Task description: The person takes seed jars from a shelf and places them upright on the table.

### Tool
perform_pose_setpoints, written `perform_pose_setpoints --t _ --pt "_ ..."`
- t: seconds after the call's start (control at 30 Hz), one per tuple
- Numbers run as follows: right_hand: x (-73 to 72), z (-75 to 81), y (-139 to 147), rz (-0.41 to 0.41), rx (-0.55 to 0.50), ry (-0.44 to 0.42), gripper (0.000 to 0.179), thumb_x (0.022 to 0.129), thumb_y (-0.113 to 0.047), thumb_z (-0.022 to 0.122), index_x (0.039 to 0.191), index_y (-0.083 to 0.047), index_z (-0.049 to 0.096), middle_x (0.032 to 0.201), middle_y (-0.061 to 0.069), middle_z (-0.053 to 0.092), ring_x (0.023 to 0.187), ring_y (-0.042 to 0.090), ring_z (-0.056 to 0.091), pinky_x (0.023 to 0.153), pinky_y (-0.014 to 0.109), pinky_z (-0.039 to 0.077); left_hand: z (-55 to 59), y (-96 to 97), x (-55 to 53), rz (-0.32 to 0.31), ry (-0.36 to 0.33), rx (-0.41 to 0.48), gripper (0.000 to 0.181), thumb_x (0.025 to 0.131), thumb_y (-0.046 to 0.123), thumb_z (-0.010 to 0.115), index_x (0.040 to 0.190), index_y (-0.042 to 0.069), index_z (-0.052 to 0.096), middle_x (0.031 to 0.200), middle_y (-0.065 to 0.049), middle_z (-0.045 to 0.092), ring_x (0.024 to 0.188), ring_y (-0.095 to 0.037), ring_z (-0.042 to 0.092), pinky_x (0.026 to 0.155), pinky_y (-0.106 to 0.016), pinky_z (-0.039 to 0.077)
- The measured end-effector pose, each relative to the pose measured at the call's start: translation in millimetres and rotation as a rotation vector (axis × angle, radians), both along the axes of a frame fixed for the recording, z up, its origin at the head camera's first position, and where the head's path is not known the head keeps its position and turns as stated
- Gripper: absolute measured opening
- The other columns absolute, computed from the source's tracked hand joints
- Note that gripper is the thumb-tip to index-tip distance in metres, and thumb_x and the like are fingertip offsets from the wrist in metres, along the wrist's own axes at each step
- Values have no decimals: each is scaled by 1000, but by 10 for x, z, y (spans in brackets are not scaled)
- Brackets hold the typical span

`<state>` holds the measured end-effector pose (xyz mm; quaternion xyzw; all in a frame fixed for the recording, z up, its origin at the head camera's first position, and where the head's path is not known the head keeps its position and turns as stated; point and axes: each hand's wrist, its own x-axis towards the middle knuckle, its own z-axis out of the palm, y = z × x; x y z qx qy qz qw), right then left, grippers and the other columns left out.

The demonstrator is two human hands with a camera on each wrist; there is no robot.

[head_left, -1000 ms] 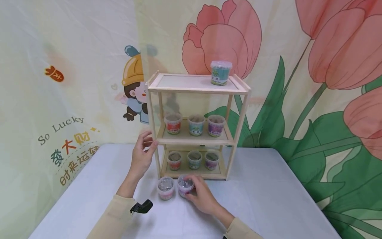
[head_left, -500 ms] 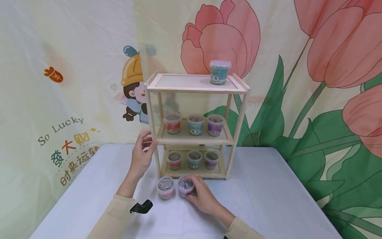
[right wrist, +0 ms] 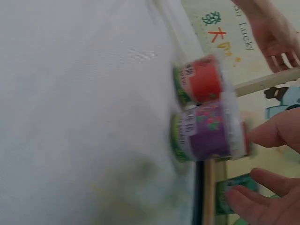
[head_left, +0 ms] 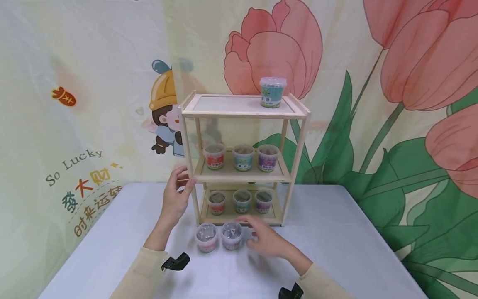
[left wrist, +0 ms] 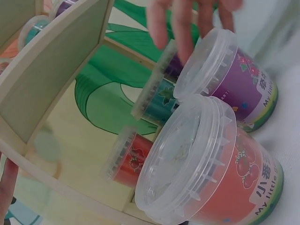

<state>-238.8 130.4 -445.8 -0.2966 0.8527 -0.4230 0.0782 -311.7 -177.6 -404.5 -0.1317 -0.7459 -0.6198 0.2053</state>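
Observation:
My left hand [head_left: 174, 198] grips the left post of a small three-tier wooden shelf [head_left: 242, 177] at the middle tier, thumb in front. On the table before the shelf stand two lidded plastic tubs side by side. The left one is a red-labelled tub [head_left: 206, 238], its cherry-like picture plain in the left wrist view. Beside it is a purple-labelled tub [head_left: 232, 236] with a flower print. Just right of this tub hovers my right hand [head_left: 267, 238], fingers spread and holding nothing. In the right wrist view its fingertips [right wrist: 262, 133] lie near the purple tub's lid.
On the middle tier sit a red tub [head_left: 214, 157], a teal tub [head_left: 243, 158] and a purple tub [head_left: 267, 158]. The bottom tier bears a like row, with its teal tub [head_left: 242, 202] in the middle. One teal tub [head_left: 273, 92] tops the shelf. A printed cloth [head_left: 112, 83] hangs behind.
My right hand has let go of the purple tub and drawn back to the right, its fingers opening. The tub stays in place, and my left hand keeps its grip on the shelf.

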Motion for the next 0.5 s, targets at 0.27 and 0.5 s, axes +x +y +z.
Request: perform_pose_setpoints --t 0.27,0.5 --pt "34 985 311 -28 -149 146 54 99 4 68 150 -6 52 151 20 54 133 41 60 109 52 51 5 2 7 8 2 -13 49 108 25 66 153 21 49 129 -14 59 112 -22 57 85 -19 51" --pt "41 1966 561 -125 -251 322 45 102 5 64 144 -4 54 142 13 60 128 38 64 102 28 55 6 0 8 5 4 -7 49 107 24 67 152 21 50 129 -13 60 111 -22 57 85 -19 52"
